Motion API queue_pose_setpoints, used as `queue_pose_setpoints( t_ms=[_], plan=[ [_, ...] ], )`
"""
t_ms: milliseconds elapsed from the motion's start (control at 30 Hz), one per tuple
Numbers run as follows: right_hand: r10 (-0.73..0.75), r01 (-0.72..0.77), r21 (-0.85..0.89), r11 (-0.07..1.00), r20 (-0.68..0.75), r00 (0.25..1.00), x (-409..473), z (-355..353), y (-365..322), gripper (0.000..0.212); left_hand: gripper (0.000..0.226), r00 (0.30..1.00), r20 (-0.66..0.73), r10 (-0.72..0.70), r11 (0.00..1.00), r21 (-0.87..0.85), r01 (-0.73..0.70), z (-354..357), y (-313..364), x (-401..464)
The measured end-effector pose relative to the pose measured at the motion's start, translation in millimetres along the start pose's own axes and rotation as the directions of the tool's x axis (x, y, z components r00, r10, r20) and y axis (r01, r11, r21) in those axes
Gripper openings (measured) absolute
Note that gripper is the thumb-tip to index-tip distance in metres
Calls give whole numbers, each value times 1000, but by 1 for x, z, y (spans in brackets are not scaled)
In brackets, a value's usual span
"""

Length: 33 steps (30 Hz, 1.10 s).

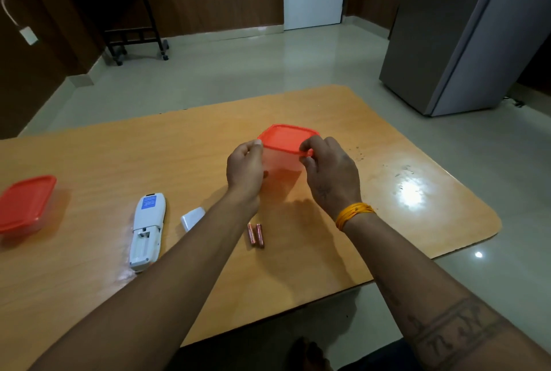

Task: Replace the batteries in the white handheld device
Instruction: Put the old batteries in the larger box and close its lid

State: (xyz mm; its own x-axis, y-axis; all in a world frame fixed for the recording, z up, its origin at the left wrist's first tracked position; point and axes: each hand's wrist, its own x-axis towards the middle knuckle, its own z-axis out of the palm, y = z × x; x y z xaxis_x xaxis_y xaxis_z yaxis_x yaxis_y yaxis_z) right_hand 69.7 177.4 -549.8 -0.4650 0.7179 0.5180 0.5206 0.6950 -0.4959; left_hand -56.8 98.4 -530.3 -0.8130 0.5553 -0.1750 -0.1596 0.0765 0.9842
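White, the handheld device [146, 230] lies face down at near left on the table [387, 197], its battery bay bare; I see its cover [192, 218] just right of it, and two batteries [255, 235] side by side beyond that. Farther off, my left hand [245, 168] and right hand [331, 172] grip the red-lidded clear container [286, 144], fingers curled at its rim, well apart from the device. Another red-lidded container [25, 203] sits far left. Pale tiles, wood panelling, a grey fridge [465, 33] surround.
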Motion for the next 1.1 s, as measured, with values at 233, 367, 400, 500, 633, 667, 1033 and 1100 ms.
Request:
queue_pose_setpoints(
  t_ms=[233,367,400,500,633,667,1033,1100],
  plan=[
    [-145,150,36,988,-119,982,-9,-4,-55,16,69,968,173,184,962,169,-213,-64,13,-32],
    [-253,267,158,951,-103,962,-25,-9,-82,16,116,957,188,223,894,351,-277,-91,6,-49],
    [-277,291,193,937,-98,956,-31,-10,-89,16,120,957,155,244,886,366,-285,-95,6,-52],
    [-315,328,285,901,-91,945,-42,-12,-101,21,118,938,52,344,859,386,-337,-103,8,-58],
    [-378,369,361,856,-49,925,-47,-15,-105,33,115,898,20,440,811,421,-406,-110,2,-65],
    [-381,372,373,850,-53,923,-47,-16,-105,34,115,899,18,437,807,435,-400,-112,0,-65],
    [-292,360,364,859,-230,928,-27,-23,-112,28,112,870,143,472,761,431,-484,-140,2,-55],
    [-329,391,344,853,-226,917,-30,-20,-112,26,112,879,154,451,779,414,-472,-141,1,-53]
  ],
)
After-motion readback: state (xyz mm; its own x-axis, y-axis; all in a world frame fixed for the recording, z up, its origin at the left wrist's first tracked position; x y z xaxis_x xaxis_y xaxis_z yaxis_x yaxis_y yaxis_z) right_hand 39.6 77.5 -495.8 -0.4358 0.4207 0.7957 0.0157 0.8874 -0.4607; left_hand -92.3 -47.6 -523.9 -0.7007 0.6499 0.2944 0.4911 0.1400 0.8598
